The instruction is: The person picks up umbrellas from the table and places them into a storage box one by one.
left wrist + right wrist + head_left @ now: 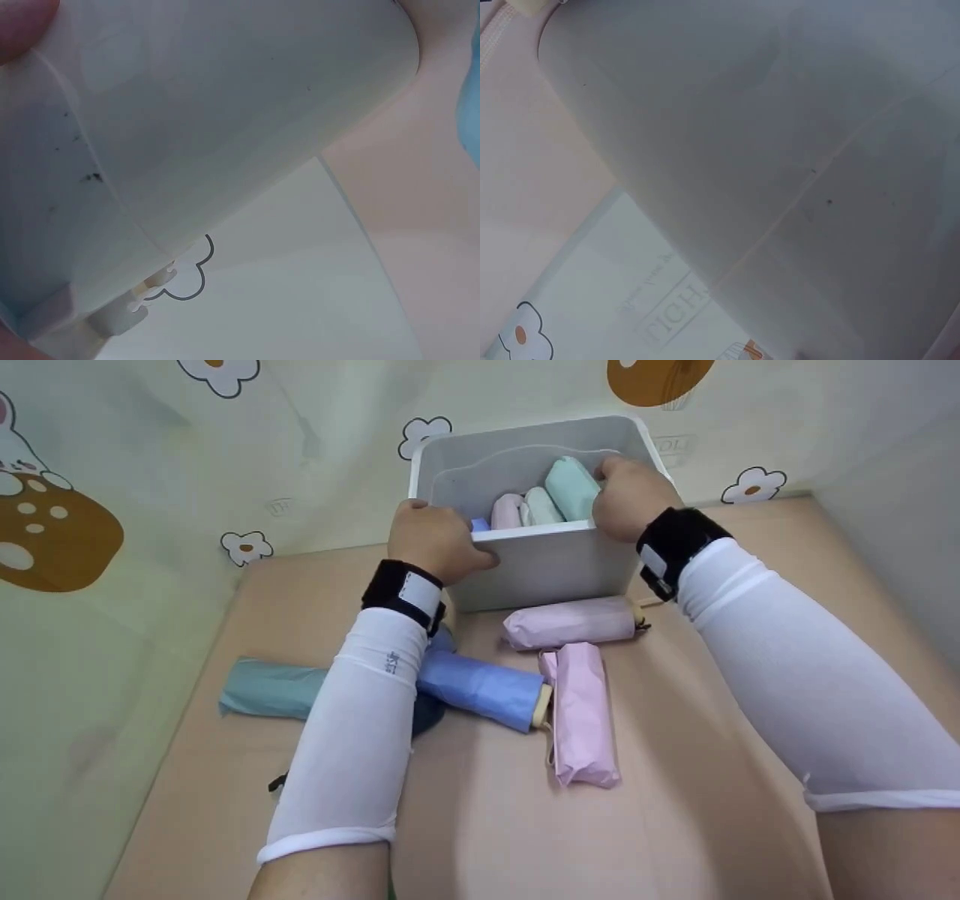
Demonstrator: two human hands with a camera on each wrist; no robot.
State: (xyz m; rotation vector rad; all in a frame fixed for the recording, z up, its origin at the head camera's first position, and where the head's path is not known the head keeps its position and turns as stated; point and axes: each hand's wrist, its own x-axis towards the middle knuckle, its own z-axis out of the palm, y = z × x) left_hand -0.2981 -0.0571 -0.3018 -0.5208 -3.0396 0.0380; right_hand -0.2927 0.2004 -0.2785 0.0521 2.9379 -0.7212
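A white plastic storage bin (547,570) stands at the back, seen close up as a bin wall (210,112) in the left wrist view. My left hand (439,540) grips its rim at the front left corner. At the right side, my right hand (634,499) holds the rim with curled fingers. Inside lie a mint folded umbrella (572,489), a pale green bundle (541,506), a pink one (507,511) and a bit of blue. A folded pink umbrella (570,622) lies just before the bin.
Nearer me are a blue folded umbrella (484,686), a second pink umbrella (585,720) and a teal umbrella (274,688), partly behind my left sleeve. A dark item (429,714) shows beside that sleeve. Patterned walls border the tan tabletop (697,750) at the back and left.
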